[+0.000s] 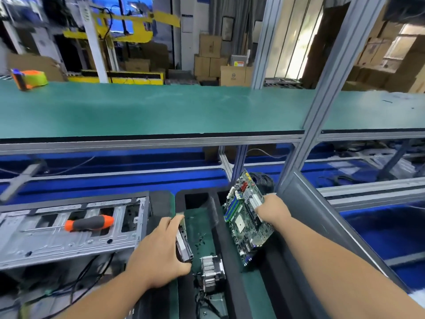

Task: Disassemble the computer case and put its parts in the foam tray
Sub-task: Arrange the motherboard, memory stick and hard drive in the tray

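The open grey computer case [57, 236] lies at the lower left. An orange-and-grey screwdriver [89, 222] rests on top of it. The black foam tray [222, 229] sits right of the case. My left hand [158, 252] grips a black hard drive [184, 244], held on edge over the tray's left compartment. A finned heatsink with fan [211, 270] lies in that compartment, among small loose bits. My right hand [273, 209] grips the green motherboard [245, 217], tilted up over the tray's right compartment.
A green shelf [161, 109] runs across above the bench, held by grey aluminium posts [305, 139]. An orange tape dispenser [28, 78] sits on its far left. A grey panel [322, 217] leans at the right. Black cables [69, 286] hang below the case.
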